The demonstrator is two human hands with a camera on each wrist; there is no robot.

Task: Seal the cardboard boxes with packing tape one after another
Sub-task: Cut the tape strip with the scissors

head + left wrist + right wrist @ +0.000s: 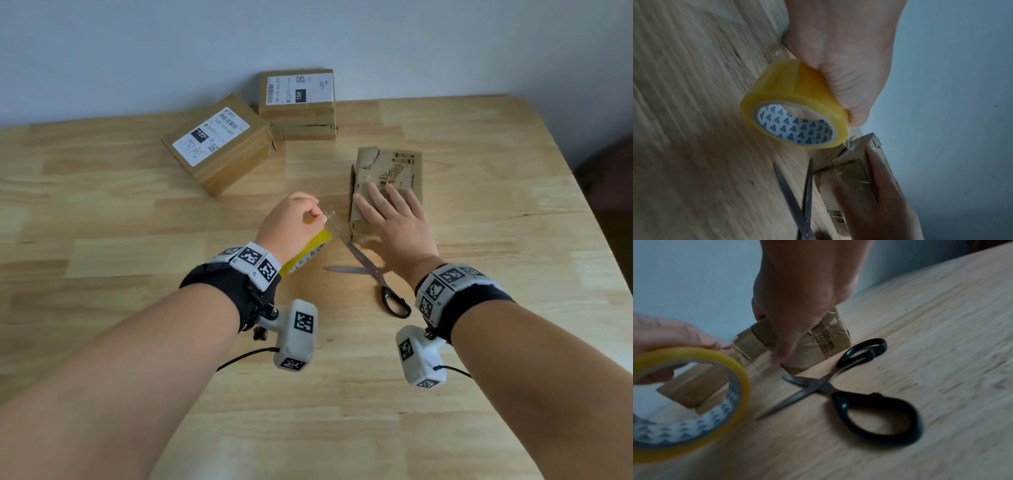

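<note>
A small brown printed cardboard box (394,164) lies right of the table's centre. My right hand (385,205) presses flat on its near end, fingers straight, thumb (781,353) down the near side. My left hand (305,216) grips a yellow roll of packing tape (310,248) just left of that box. A clear strip of tape (334,219) runs from the roll (795,104) to the box (851,170). In the right wrist view the roll (694,394) is close and blurred, with the box (818,350) behind.
Black-handled scissors (376,277) lie with blades apart just in front of the small box, under my right wrist. Two labelled cardboard boxes sit further back: one (219,144) at centre left, another (298,102) against the wall. The wooden table's right edge (582,192) is near.
</note>
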